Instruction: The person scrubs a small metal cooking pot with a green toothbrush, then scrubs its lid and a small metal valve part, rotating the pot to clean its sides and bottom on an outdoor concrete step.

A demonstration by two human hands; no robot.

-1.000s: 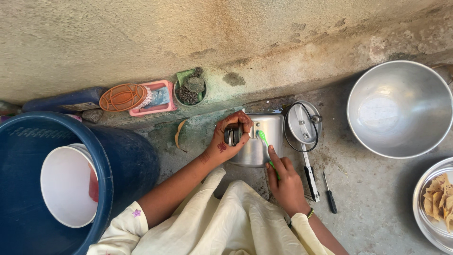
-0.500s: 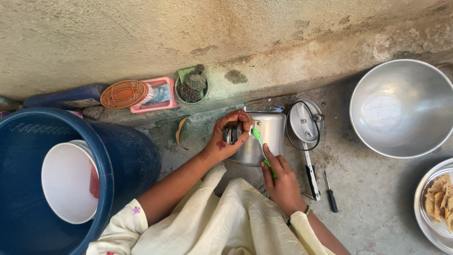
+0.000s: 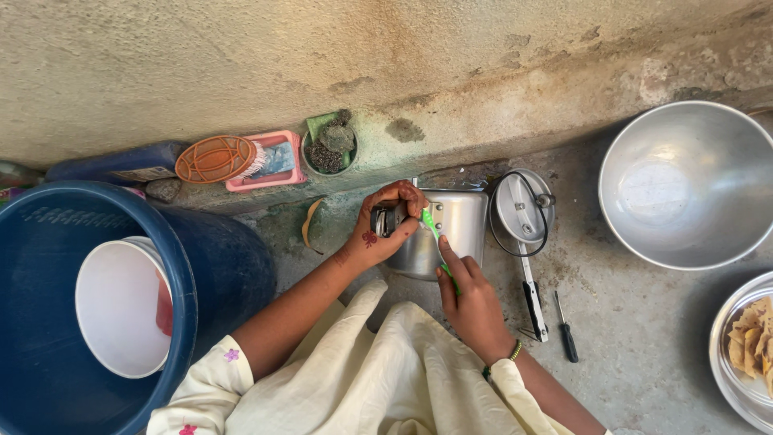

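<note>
A dark blue flat package (image 3: 113, 163) lies on the ledge at the foot of the wall, left of the orange brush (image 3: 216, 159); a pale rectangular label (image 3: 143, 173) sits on its lower edge, print too small to make out

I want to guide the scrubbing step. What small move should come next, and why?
Probably a short brush stroke. The right hand holds the green toothbrush, whose head touches the handle end of the steel pressure cooker, and the left hand grips that end steady.

blue tub (image 3: 201, 266) cut off left, plate (image 3: 725, 354) cut off right
</note>
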